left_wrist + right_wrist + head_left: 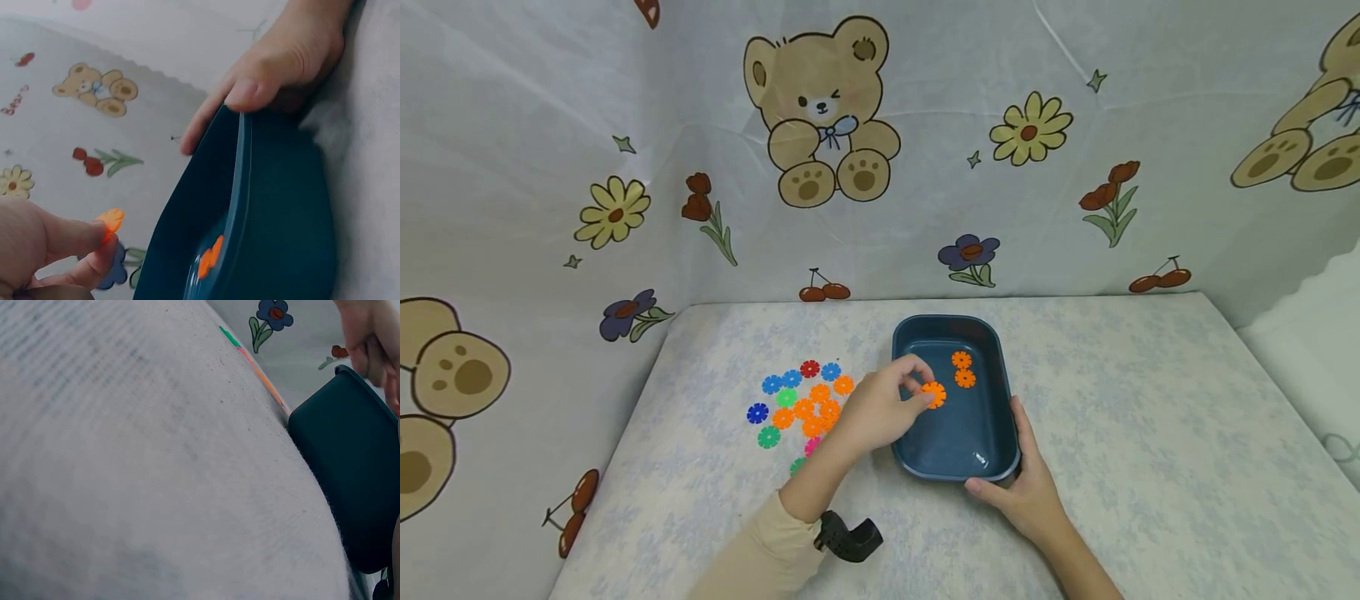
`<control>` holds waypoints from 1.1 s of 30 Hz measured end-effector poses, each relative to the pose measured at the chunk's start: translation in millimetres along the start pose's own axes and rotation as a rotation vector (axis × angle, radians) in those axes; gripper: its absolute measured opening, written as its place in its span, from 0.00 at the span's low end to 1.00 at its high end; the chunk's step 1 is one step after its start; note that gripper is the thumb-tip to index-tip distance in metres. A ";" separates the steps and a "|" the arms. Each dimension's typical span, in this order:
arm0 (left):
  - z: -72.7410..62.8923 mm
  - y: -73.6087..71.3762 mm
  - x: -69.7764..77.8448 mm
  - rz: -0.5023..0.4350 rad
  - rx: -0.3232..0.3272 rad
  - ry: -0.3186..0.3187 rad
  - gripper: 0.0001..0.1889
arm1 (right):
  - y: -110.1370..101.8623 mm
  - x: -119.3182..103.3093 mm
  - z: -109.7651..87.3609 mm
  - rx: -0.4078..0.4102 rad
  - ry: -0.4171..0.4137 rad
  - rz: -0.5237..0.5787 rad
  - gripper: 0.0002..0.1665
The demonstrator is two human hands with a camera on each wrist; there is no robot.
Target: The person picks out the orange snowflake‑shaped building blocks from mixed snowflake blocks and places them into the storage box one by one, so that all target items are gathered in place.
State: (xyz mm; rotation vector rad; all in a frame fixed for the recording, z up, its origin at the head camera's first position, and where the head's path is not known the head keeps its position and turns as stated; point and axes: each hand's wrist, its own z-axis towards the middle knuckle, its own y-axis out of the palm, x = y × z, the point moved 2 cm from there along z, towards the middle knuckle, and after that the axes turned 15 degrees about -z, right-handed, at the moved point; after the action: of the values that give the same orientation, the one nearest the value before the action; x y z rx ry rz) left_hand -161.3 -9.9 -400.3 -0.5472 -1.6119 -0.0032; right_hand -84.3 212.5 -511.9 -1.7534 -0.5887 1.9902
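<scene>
Beige sleeve fabric [767, 546] is crossing the head view's lower left; the left hand [883, 408] is pinching an orange notched plastic disc [934, 395] over a dark-blue rectangular plastic tray [958, 433] containing two matching discs [965, 378]. The right hand [1035, 500] is gripping the tray, apparently steadying it. Left-wrist view: disc showing lower left. Right-wrist view: tray wall hiding its contents.

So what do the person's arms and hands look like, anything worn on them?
The left hand is bare, beyond a plain beige fabric sleeve with a curved black band at its cuff. The right hand is bare too, and no sleeve shows on the right forearm.
</scene>
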 end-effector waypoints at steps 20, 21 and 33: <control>65.8 79.0 -20.6 0.318 0.024 -0.041 0.05 | -1.0 1.0 -0.2 -0.003 0.002 -0.036 0.75; 66.8 80.1 -22.9 0.332 0.027 -0.043 0.05 | -0.9 0.9 -0.2 -0.004 0.004 -0.034 0.75; 66.3 82.7 -29.4 0.511 0.089 0.008 0.07 | -1.6 0.7 0.2 -0.005 0.001 -0.020 0.75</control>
State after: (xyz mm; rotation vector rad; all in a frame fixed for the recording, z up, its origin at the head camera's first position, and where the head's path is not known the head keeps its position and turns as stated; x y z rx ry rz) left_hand -194.4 74.3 -462.8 -0.8732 -1.4185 0.4439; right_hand -84.5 214.2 -511.6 -1.7449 -0.6093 1.9762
